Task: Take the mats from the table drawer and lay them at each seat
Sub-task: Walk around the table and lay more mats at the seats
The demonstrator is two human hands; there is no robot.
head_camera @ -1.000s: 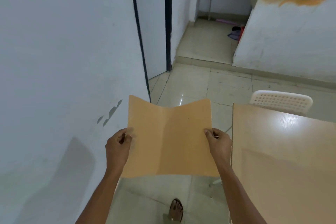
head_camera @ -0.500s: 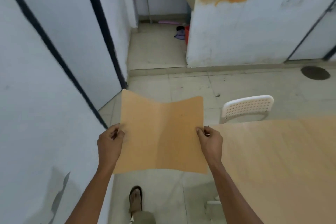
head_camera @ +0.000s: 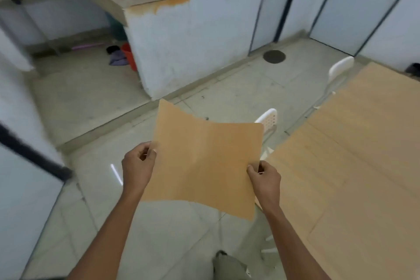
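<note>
Head view, two hands (head_camera: 139, 163) (head_camera: 264, 179) pinching one mat (head_camera: 204, 161), two chairs (head_camera: 269, 120) (head_camera: 339, 70)

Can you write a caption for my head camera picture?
Both hands, left and right, hold a tan mat beside the wooden table.

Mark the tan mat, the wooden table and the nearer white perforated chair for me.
Thin tan flexible mat (head_camera: 204, 161), head view, middle of its sheet.
Light wooden table (head_camera: 354, 166), head view, bare top.
Nearer white perforated plastic chair (head_camera: 269, 118), head view, backrest showing beyond the mat.
</note>
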